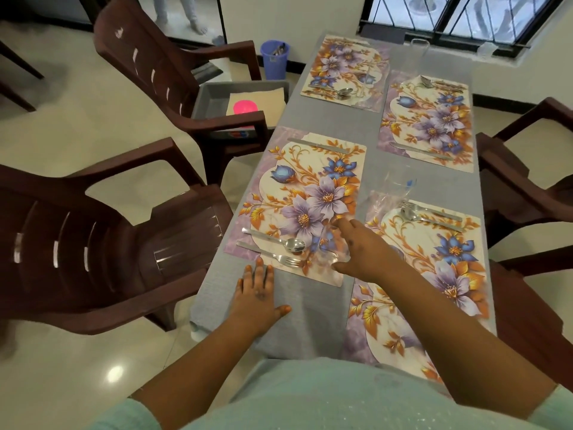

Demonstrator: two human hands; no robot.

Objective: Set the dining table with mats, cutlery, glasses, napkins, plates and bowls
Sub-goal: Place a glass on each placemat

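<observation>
While my left hand lies flat on the grey table at 7 o'clock, fingers straight and spread, holding nothing, my right hand reaches to the near-left mat. Its fingers are curled round a clear glass, which stands on that mat's near right corner; the glass is see-through and its outline is hard to trace. Just left of the glass, at about 8 o'clock of the mat, lie a spoon and a fork side by side, and a knife lies along the mat's far edge at 12. A second glass stands between this mat and the near-right mat, at the latter's far left corner. Two more mats lie at the far end, each with cutlery, and another glass stands at 1 o'clock by the window. At 10 o'clock a grey tray rests on a brown chair.
</observation>
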